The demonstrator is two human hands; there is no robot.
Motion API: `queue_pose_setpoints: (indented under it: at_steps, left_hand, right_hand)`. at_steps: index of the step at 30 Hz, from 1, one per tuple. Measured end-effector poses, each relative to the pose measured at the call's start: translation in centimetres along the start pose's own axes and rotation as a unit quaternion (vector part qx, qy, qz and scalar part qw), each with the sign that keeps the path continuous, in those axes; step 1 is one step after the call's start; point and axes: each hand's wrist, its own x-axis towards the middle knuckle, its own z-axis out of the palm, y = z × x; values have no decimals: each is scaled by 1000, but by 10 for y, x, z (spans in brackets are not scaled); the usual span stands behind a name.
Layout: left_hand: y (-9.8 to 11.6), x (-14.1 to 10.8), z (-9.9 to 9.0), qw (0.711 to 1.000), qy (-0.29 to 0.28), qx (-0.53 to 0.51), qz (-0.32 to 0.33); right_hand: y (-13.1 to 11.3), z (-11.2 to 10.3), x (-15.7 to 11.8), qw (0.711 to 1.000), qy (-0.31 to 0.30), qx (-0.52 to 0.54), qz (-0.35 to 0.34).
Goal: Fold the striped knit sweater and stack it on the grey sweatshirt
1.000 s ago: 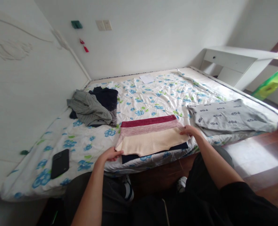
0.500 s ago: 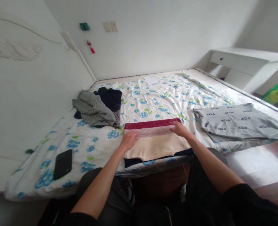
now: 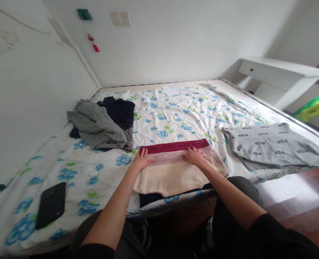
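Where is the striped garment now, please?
In the head view, the striped garment lies low centre on the bed, under the left hand and right hand, between the grey knit and POP-printed cloth.

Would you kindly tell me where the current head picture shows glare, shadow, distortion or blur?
Head view, right: bright glare on the floor; head view, bottom: deep shadow below the bed; head view, upper right: the desk seems slanted, probably wide-angle distortion; head view, middle: the striped sweater reads clearly, its fine knit slightly soft.
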Motion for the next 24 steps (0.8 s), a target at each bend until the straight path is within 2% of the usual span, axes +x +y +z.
queue_pose_setpoints:
  at_steps: [2, 6, 8, 10, 12, 14, 16, 19, 24]
  left_hand:
    - [4, -2, -1, 999, -20, 0, -28]
    - [8, -5, -6, 999, -37, 3, -24]
    - [7, -6, -8, 999, -43, 5, -17]
    - [6, -6, -8, 999, -50, 7, -13]
    - [5, -6, -8, 998, -56, 8, -14]
    - [4, -5, -8, 998, -59, 1, -17]
    - [5, -4, -9, 998, -58, -7, -16]
    - [7, -2, -11, 998, -55, -16, -22]
    - [7, -2, -16, 998, -60, -11, -23]
  right_hand:
    - [-31, 10, 7, 1000, 16, -1, -2]
    - [-111, 34, 24, 991, 29, 15, -128]
    - [-149, 46, 32, 987, 14, 21, -162]
    - [-177, 56, 40, 986, -6, 20, -163]
    - [-191, 64, 46, 988, -14, 17, -155]
    - [-191, 68, 50, 987, -12, 15, -158]
    - [-179, 68, 52, 985, -10, 13, -172]
    - [-147, 59, 54, 984, -20, 2, -176]
    - [-87, 33, 51, 989, -29, -32, -139]
